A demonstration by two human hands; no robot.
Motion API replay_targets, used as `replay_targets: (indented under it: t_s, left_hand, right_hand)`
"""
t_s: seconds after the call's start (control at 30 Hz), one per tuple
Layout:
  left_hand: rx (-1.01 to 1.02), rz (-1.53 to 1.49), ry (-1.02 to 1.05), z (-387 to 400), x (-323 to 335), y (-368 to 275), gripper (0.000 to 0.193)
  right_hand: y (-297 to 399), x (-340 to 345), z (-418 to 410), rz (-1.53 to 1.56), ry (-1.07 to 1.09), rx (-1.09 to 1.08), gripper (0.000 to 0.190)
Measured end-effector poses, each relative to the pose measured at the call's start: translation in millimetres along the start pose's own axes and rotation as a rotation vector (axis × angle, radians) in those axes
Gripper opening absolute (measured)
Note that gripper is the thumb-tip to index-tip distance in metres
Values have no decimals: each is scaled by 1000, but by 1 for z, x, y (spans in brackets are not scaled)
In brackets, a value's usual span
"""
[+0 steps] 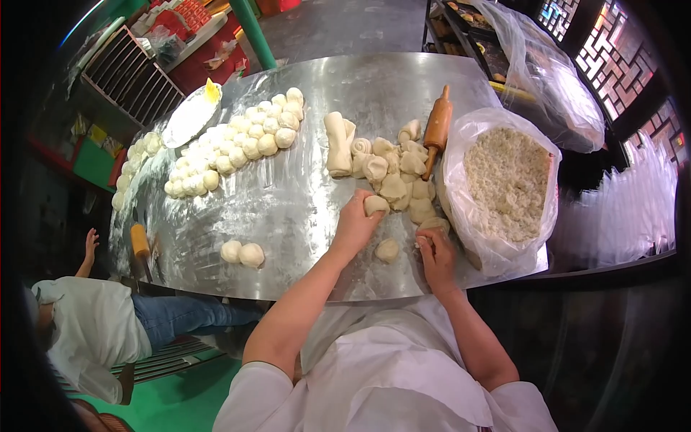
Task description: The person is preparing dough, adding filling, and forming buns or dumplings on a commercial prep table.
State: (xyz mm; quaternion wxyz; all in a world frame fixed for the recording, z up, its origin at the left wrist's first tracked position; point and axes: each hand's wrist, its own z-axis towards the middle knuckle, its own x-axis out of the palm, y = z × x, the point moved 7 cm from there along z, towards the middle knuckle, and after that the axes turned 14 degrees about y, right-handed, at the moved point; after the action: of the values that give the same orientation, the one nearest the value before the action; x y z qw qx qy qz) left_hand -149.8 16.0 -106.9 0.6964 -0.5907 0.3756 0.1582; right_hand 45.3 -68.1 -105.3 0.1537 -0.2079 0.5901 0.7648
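Note:
My left hand (356,224) grips a small piece of dough (376,205) at the near edge of a pile of dough pieces (393,186). Beside the bag, my right hand (436,256) touches a flattened dough piece (434,224) with its fingers curled; whether it grips it I cannot tell. A round dough ball (387,250) lies between my hands. Behind the pile are a thick dough roll (338,146) and a wooden rolling pin (438,127). A plastic bag of crumbly pale filling (507,183) stands at the right. Two dough balls (243,254) sit together to the left.
Many dough balls (237,143) cover the floured metal table (280,210) at the left, beside a bowl of white powder (189,119). Another rolling pin (140,241) lies near the left end. A person (97,318) is at the lower left. A tray rack (486,48) stands beyond the table.

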Motion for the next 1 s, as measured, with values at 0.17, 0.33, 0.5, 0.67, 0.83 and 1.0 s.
replay_targets:
  t_s: [0.17, 0.33, 0.5, 0.67, 0.83, 1.0]
  left_hand:
    - [-276, -653, 126, -75, -26, 31, 38]
    - [-101, 6, 92, -86, -56, 33, 37]
    - [33, 397, 99, -63, -20, 6, 51]
    - [3, 603, 249, -69, 4, 3, 63]
    - [4, 579, 179, -44, -6, 18, 64]
    - [-185, 318, 149, -77, -37, 40, 56]
  right_hand:
    - [-4, -4, -1, 0, -30, -71, 7]
    - [-3, -3, 4, 31, 9, -43, 6]
    - [-4, -3, 1, 10, 8, -34, 7]
    - [-4, -2, -1, 0, -1, -2, 10]
    - [7, -4, 0, -56, -23, -58, 20]
    - [14, -3, 0, -149, -36, -80, 31]
